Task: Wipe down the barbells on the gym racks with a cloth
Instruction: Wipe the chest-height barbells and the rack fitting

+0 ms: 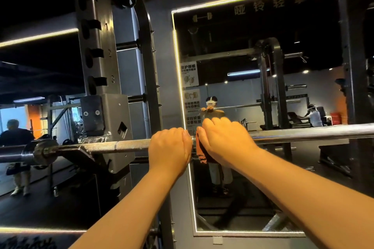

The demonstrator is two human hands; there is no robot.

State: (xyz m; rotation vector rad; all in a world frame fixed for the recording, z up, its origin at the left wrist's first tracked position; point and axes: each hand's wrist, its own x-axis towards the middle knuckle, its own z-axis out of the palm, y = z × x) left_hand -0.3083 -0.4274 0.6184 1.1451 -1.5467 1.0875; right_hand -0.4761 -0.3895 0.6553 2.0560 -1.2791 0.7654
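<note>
Both hands are up on the long knurled steel barbell (pixel 131 144), which runs straight across the view at about chest height. Its left end sits on the black bracket hook (pixel 95 115) of the tall grey steel rack upright with numbered holes (pixel 97 50). The left hand (pixel 170 147) is wrapped over the top of the bar, knuckles toward the camera, fingers curled down the far side, so it's a plain overhand grip on bare metal. The right hand (pixel 226 141) is just beside it, almost touching, and it's curled over the bar too, but with the orange and dark patterned cloth (pixel 202 153) pinned under the palm. The cloth is bunched around the bar right between the two hands, with a loose bit hanging below. Can't really see how far the right fingers wrap since they're on the far side. Off to the left the bar's round steel collar (pixel 43 152) sits just outside the rack. Behind the bar is a big wall mirror edged with a glowing light strip (pixel 238 42), with some printed paper signs (pixel 189 74) stuck near its left edge, and it reflects a person in a white headset (pixel 211 103) with both hands on the bar. Far left, another person in a dark shirt (pixel 15 135) is standing with their back turned.
</note>
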